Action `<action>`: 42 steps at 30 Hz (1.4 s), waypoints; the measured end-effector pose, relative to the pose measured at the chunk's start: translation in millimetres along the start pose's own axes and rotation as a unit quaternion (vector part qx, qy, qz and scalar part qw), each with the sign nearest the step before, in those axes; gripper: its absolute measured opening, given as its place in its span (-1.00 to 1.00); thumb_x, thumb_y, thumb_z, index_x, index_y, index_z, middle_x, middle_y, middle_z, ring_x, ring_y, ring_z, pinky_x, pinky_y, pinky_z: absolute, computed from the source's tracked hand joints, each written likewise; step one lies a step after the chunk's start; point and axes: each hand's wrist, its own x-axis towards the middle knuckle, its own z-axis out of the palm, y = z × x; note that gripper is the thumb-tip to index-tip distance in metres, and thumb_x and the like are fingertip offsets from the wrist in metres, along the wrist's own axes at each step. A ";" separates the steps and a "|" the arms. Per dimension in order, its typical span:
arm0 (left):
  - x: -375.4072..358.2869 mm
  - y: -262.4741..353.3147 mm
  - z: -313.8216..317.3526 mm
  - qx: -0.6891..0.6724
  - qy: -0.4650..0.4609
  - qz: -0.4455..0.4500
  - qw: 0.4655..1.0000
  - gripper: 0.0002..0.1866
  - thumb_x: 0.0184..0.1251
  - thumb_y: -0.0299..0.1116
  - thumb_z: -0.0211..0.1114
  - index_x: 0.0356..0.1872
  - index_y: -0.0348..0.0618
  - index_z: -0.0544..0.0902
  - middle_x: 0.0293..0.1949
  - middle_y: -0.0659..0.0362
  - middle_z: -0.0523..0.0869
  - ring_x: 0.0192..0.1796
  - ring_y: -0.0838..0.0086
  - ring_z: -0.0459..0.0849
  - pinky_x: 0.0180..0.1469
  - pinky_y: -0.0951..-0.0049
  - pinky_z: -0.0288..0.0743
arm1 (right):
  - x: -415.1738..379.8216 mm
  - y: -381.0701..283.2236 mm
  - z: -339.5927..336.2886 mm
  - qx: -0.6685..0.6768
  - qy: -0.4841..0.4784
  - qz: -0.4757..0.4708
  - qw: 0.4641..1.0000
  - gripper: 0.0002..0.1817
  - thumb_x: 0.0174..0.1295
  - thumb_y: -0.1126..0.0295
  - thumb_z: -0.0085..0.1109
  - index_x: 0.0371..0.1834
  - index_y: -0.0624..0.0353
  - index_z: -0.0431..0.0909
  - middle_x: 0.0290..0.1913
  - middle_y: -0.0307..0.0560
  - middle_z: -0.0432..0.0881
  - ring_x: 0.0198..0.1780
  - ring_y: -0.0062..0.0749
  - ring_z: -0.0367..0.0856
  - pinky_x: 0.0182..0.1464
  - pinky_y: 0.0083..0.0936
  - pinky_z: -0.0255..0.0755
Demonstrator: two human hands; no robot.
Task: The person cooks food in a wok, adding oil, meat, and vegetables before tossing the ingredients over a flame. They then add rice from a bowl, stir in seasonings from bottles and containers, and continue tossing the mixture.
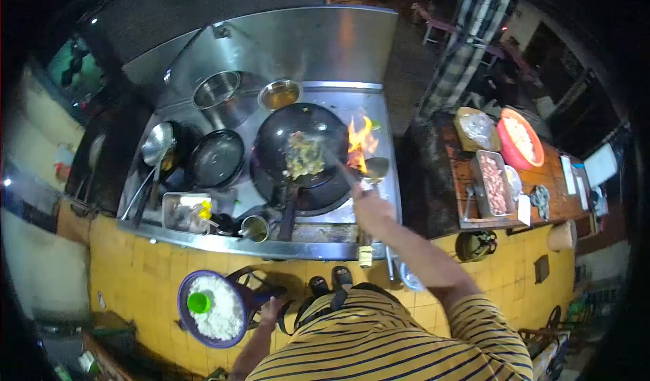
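Observation:
My right hand (372,210) is closed around the handle of a metal wok spatula (347,172). Its blurred head reaches into a black wok (308,118), where pale, browned pieces of food (305,155) lie in the middle. Flames (362,142) rise at the wok's right side, just beyond that hand. A ladle (376,169) rests beside the flames. Low at my left side hangs my left hand (269,311), near a purple tub (184,313) of white rice (220,306) with a green cup (198,302) in it. Its fingers are too small and dim to read.
Left on the steel stove are a black pan (215,157), a tall pot (218,96), a bowl of yellowish liquid (280,95) and a metal tray (177,213). A wooden table (467,171) at right bears a tray of raw meat (494,184) and a red basin (525,152).

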 end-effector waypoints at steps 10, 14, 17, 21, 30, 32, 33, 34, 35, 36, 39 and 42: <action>64.0 -22.2 4.1 -0.022 -0.122 0.015 0.992 -0.37 0.43 0.20 -0.03 -0.10 -0.31 0.56 -0.47 0.10 0.65 -0.59 0.42 0.55 -0.58 0.48 0.40 | 1.9 58.1 28.8 0.013 -0.109 -0.093 0.990 -0.27 0.21 0.18 0.13 0.42 0.26 0.19 0.10 0.38 0.52 0.10 0.11 0.56 0.17 -0.07 0.41; 62.8 53.8 78.7 0.026 -0.141 0.016 0.990 -0.37 0.43 0.19 -0.03 -0.10 -0.31 0.57 -0.46 0.10 0.66 -0.59 0.41 0.56 -0.58 0.48 0.40 | 35.3 84.7 66.1 0.244 -0.164 -0.124 0.948 -0.62 0.35 0.28 -0.10 0.13 0.27 0.40 -0.13 0.29 0.59 -0.15 0.11 0.63 -0.07 -0.11 0.52; 73.9 90.8 147.4 0.064 -0.146 0.006 0.987 -0.38 0.43 0.19 -0.03 -0.11 -0.31 0.57 -0.46 0.10 0.66 -0.59 0.41 0.56 -0.58 0.47 0.40 | 74.6 146.0 23.7 0.163 -0.123 -0.248 0.947 -0.68 0.39 0.29 -0.13 -0.03 0.29 0.51 -0.22 0.17 0.63 -0.23 -0.02 0.64 -0.14 -0.19 0.53; 69.9 130.8 236.4 0.112 -0.139 -0.029 0.983 -0.38 0.44 0.18 -0.04 -0.12 -0.30 0.57 -0.46 0.09 0.66 -0.58 0.40 0.56 -0.58 0.47 0.41 | 131.2 318.6 -144.3 0.281 0.243 -0.236 0.898 -0.86 0.22 0.45 0.08 -0.25 0.24 0.61 -0.45 0.03 0.64 -0.39 -0.23 0.66 -0.33 -0.32 0.53; 19.3 138.1 298.3 0.157 -0.053 -0.111 0.980 -0.39 0.45 0.17 -0.05 -0.14 -0.30 0.59 -0.46 0.09 0.67 -0.58 0.39 0.57 -0.58 0.45 0.42 | 269.1 711.7 -346.6 -0.050 0.299 0.168 0.938 -0.61 0.09 0.35 0.10 0.03 0.14 0.58 -0.14 0.26 0.67 -0.04 -0.07 0.67 0.02 -0.20 0.53; 9.8 138.0 300.3 0.165 -0.040 -0.125 0.977 -0.39 0.45 0.17 -0.05 -0.15 -0.30 0.59 -0.45 0.08 0.67 -0.58 0.38 0.58 -0.58 0.45 0.42 | 294.0 725.4 -321.2 -0.263 0.251 0.222 0.905 -0.56 0.17 0.41 0.00 0.16 0.17 0.48 -0.09 0.39 0.63 0.06 -0.03 0.64 0.09 -0.17 0.51; 6.3 135.4 299.7 0.168 -0.036 -0.133 0.976 -0.39 0.45 0.17 -0.05 -0.15 -0.30 0.59 -0.45 0.08 0.67 -0.57 0.38 0.58 -0.58 0.45 0.42 | 297.7 724.7 -319.9 -0.261 0.250 0.216 0.907 -0.56 0.17 0.41 0.00 0.16 0.17 0.48 -0.09 0.39 0.63 0.06 -0.03 0.64 0.09 -0.17 0.51; 3.7 132.6 302.8 0.170 -0.033 -0.142 0.975 -0.39 0.45 0.16 -0.05 -0.15 -0.30 0.59 -0.45 0.08 0.67 -0.57 0.38 0.58 -0.58 0.45 0.42 | 293.1 711.5 -328.2 -0.205 0.251 0.231 0.917 -0.55 0.18 0.42 -0.02 0.19 0.18 0.44 -0.09 0.37 0.63 0.03 0.02 0.64 0.08 -0.14 0.51; 0.9 127.7 304.7 0.171 -0.032 -0.151 0.973 -0.39 0.45 0.16 -0.05 -0.16 -0.30 0.59 -0.45 0.08 0.68 -0.57 0.38 0.58 -0.58 0.45 0.42 | 287.2 699.3 -339.0 -0.150 0.250 0.246 0.924 -0.53 0.19 0.43 -0.04 0.21 0.19 0.41 -0.09 0.35 0.64 0.01 0.06 0.65 0.08 -0.11 0.52; -2.2 121.7 305.2 0.172 -0.030 -0.161 0.971 -0.39 0.45 0.16 -0.05 -0.16 -0.30 0.59 -0.45 0.08 0.68 -0.57 0.38 0.58 -0.58 0.44 0.42 | 283.5 702.6 -349.4 -0.143 0.240 0.234 0.931 -0.56 0.19 0.43 -0.05 0.18 0.22 0.42 -0.12 0.32 0.65 -0.01 0.06 0.66 0.06 -0.11 0.53; -30.0 87.7 301.0 0.148 -0.005 -0.189 0.971 -0.39 0.46 0.16 -0.06 -0.17 -0.30 0.60 -0.45 0.08 0.68 -0.57 0.37 0.58 -0.58 0.44 0.42 | 292.8 747.7 -362.4 -0.131 0.316 0.162 0.926 -0.62 0.18 0.44 -0.06 0.08 0.29 0.46 -0.18 0.26 0.66 -0.10 0.04 0.68 -0.02 -0.09 0.54; -84.7 12.6 281.4 0.082 0.043 -0.177 0.980 -0.44 0.48 0.08 -0.10 -0.16 -0.27 0.62 -0.42 0.08 0.70 -0.52 0.36 0.61 -0.51 0.39 0.46 | 276.9 792.9 -363.5 -0.079 0.330 -0.098 0.935 -0.74 0.36 0.28 -0.07 -0.15 0.26 0.49 -0.38 0.04 0.56 -0.35 -0.18 0.54 -0.33 -0.21 0.41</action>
